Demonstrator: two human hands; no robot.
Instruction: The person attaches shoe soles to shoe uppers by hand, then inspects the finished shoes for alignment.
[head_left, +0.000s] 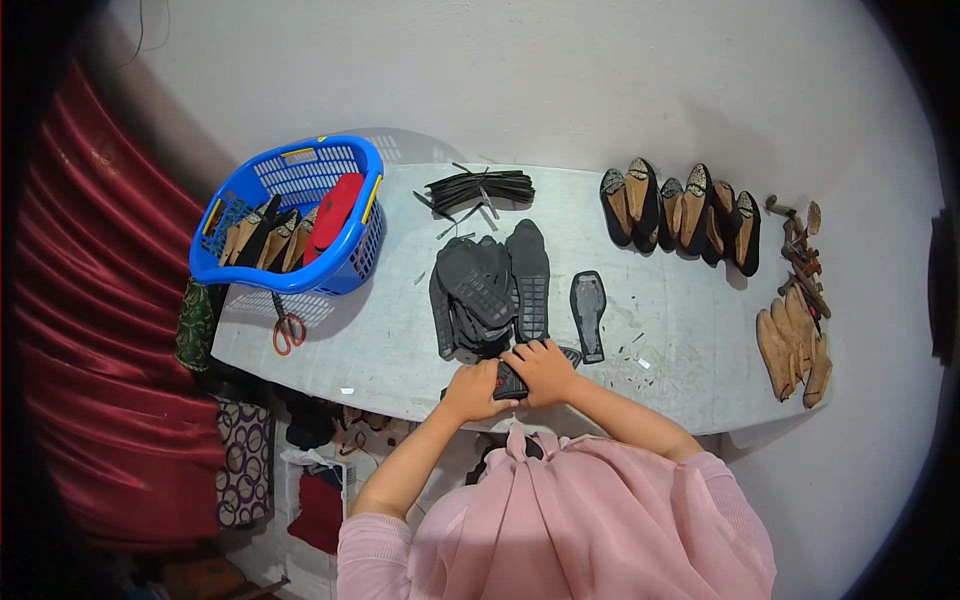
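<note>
At the table's front edge, my left hand [472, 391] and my right hand [541, 372] are both closed on a black shoe sole [510, 382]. It lies crosswise, and my fingers cover much of it. Just beyond my hands is a heap of dark rubber soles [478, 280], with a longer treaded sole [530, 285] along its right side. A single sole [588, 315] with a paler middle lies apart, to the right of my right hand.
A blue basket [365, 245] holding shoes stands at the left, with orange-handled scissors [290, 335] before it. Black strips [485, 188] lie bundled at the back. Black loafers [640, 205] line the wall; wooden shoe lasts [795, 345] and tools [800, 250] are far right. Scraps [643, 364] litter the tabletop.
</note>
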